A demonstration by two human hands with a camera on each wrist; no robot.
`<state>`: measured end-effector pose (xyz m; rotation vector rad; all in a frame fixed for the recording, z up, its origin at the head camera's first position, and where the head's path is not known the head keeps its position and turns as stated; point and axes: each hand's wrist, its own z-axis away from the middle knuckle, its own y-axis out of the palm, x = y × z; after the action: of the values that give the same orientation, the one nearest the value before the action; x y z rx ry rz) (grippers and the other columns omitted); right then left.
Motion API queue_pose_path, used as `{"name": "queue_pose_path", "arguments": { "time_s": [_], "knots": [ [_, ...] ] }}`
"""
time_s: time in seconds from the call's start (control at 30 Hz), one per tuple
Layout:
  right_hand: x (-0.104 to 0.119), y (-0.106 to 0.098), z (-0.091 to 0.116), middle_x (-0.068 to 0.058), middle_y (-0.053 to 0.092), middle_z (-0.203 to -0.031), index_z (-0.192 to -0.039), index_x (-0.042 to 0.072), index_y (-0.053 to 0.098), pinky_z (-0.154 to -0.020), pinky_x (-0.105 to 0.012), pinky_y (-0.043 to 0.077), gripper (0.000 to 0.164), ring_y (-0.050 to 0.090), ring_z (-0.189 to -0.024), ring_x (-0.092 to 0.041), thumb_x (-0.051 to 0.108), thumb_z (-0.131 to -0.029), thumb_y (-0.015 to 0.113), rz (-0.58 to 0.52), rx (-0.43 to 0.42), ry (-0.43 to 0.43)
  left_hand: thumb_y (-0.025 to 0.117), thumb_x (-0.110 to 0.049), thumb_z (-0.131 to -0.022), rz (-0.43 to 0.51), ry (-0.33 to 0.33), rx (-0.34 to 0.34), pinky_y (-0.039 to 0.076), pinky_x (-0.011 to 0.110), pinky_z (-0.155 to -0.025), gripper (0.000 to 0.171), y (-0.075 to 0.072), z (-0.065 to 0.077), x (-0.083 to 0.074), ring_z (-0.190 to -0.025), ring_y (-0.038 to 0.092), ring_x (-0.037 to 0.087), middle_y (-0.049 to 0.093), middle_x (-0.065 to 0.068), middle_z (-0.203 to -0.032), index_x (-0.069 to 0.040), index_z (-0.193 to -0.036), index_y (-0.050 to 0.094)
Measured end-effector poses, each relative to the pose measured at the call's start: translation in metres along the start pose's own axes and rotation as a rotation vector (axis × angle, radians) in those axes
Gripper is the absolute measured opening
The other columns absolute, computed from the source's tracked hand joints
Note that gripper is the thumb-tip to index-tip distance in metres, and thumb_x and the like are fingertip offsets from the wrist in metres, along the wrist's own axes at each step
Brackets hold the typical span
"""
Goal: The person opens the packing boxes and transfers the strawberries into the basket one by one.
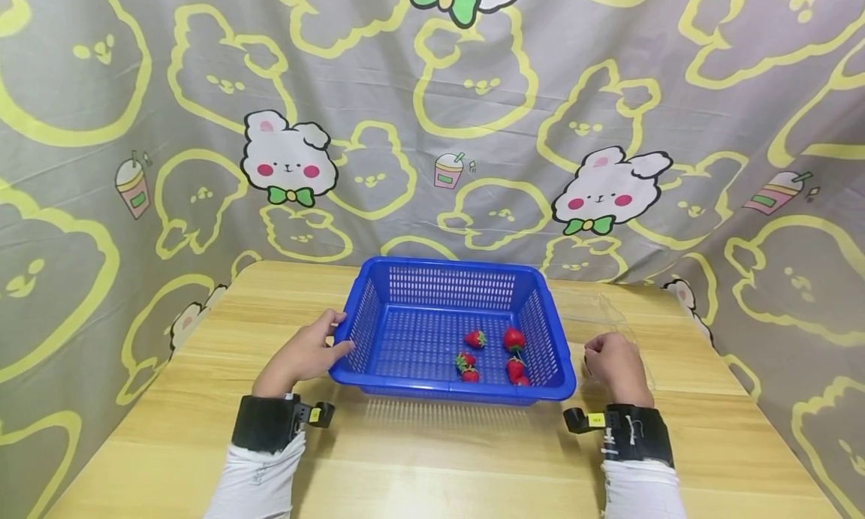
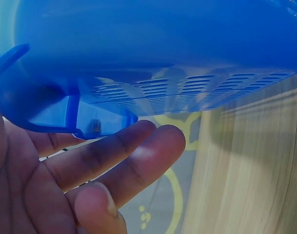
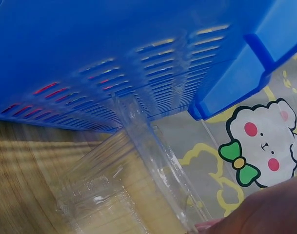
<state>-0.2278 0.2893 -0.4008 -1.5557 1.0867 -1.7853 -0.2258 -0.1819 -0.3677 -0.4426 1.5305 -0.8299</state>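
Note:
A blue plastic basket (image 1: 432,387) with slotted walls stands on the table, several red strawberries (image 1: 476,339) with green leaves lying in its right half. At the basket's left rim is my left hand (image 1: 305,354), its fingers extended and loosely spread; in the left wrist view the fingertips (image 2: 170,141) lie under the rim and curl round nothing. To the right of the basket my right hand (image 1: 613,363) pinches the edge of a clear plastic container (image 3: 104,200). That container stands against the basket's right side, and its outline is faint in the head view.
The light wood table (image 1: 432,466) carries the basket and container. Behind and on both sides hangs a grey curtain (image 1: 378,91) with yellow outlines and rabbit prints, close to the table's far edge.

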Motion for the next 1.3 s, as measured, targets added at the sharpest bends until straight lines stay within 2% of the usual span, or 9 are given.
{"name": "queue_pose_path", "arguments": {
  "time_s": [0.67,0.97,1.3],
  "knots": [
    [0.004,-0.005,0.001,-0.021,0.066,-0.084,-0.095,-0.007,0.066,-0.059,-0.041,0.048,0.020,0.057,-0.074,-0.031,0.009,-0.088,0.055,0.001,-0.005,-0.014,0.056,-0.017,-0.095,-0.004,0.004,0.004,0.048,0.061,-0.090,0.046,0.000,0.000,0.000,-0.115,0.052,0.047,0.049,0.035,-0.131,0.003,-0.132,0.037],
    [0.005,-0.010,0.002,-0.024,0.066,-0.089,-0.099,-0.007,0.065,-0.060,-0.043,0.049,0.022,0.058,-0.076,-0.033,0.011,-0.090,0.055,-0.010,-0.014,-0.002,0.056,-0.017,-0.095,-0.009,0.010,0.003,0.048,0.061,-0.090,0.046,-0.001,-0.001,-0.001,-0.114,0.053,0.047,0.049,0.035,-0.131,0.003,-0.132,0.037],
    [0.008,-0.011,0.003,-0.019,0.068,-0.082,-0.097,-0.005,0.067,-0.059,-0.039,0.048,0.021,0.059,-0.074,-0.030,0.012,-0.091,0.057,-0.025,-0.043,0.002,0.056,-0.017,-0.095,-0.008,0.008,0.002,0.048,0.061,-0.091,0.047,0.000,0.000,0.000,-0.114,0.052,0.047,0.049,0.035,-0.130,0.004,-0.132,0.037]
  ]
}}
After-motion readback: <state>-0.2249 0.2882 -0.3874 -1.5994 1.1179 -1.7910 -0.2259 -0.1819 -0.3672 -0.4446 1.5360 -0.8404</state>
